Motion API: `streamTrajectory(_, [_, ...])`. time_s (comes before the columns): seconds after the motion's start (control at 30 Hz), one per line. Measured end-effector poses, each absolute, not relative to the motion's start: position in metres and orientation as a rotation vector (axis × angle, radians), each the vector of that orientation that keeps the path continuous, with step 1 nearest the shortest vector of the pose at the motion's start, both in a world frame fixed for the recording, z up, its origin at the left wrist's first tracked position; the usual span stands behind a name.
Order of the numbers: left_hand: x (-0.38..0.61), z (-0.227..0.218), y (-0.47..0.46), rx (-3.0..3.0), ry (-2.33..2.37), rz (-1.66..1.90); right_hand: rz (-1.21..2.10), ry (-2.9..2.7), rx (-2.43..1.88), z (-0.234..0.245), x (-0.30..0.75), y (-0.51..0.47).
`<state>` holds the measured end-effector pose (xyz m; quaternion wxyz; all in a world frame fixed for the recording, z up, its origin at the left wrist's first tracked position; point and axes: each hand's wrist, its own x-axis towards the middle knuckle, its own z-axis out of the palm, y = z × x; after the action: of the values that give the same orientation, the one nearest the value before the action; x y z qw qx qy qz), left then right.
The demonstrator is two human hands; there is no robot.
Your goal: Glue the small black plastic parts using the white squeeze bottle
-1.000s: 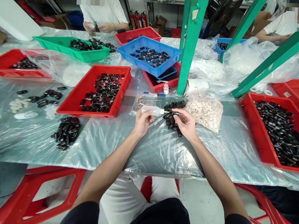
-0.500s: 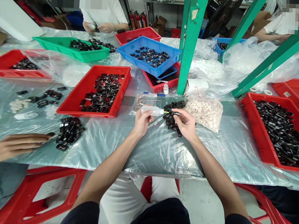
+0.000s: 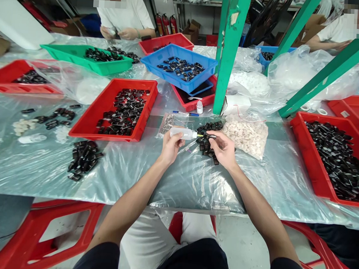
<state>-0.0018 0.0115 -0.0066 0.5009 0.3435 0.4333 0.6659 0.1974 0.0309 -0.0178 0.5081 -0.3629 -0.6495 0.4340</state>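
My left hand (image 3: pixel 171 147) is closed around a translucent squeeze bottle (image 3: pixel 179 133), which lies sideways with its thin yellowish tip pointing right. That tip meets, or nearly meets, a small black plastic part (image 3: pixel 210 136) pinched in my right hand (image 3: pixel 223 148). Just below and behind the fingers lies a loose pile of similar black parts (image 3: pixel 211 151). To the right of my right hand is a clear bag of small off-white pieces (image 3: pixel 245 134). Behind the bottle, a clear packet of thin metal pieces (image 3: pixel 168 124) rests on the plastic-covered table.
Red trays of black parts stand left (image 3: pixel 150 109) and right (image 3: pixel 297 128). A blue tray (image 3: pixel 147 62) sits behind, beside a green post (image 3: pixel 227 56). A small bottle (image 3: pixel 199 107) and a pen (image 3: pixel 185 113) lie near. Co-workers sit across the table.
A co-worker's hand at the far left has left the view, away from the black pile there. My hands, the bottle and the black part hold almost the same place.
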Motion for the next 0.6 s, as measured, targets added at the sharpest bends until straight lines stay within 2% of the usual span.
streamTrajectory(0.6, [-0.0039, -0.0076, 0.0122, 0.891, 1.072, 1.613, 1.039, -1.577, -0.867, -0.0197, 0.1977, 0.0314])
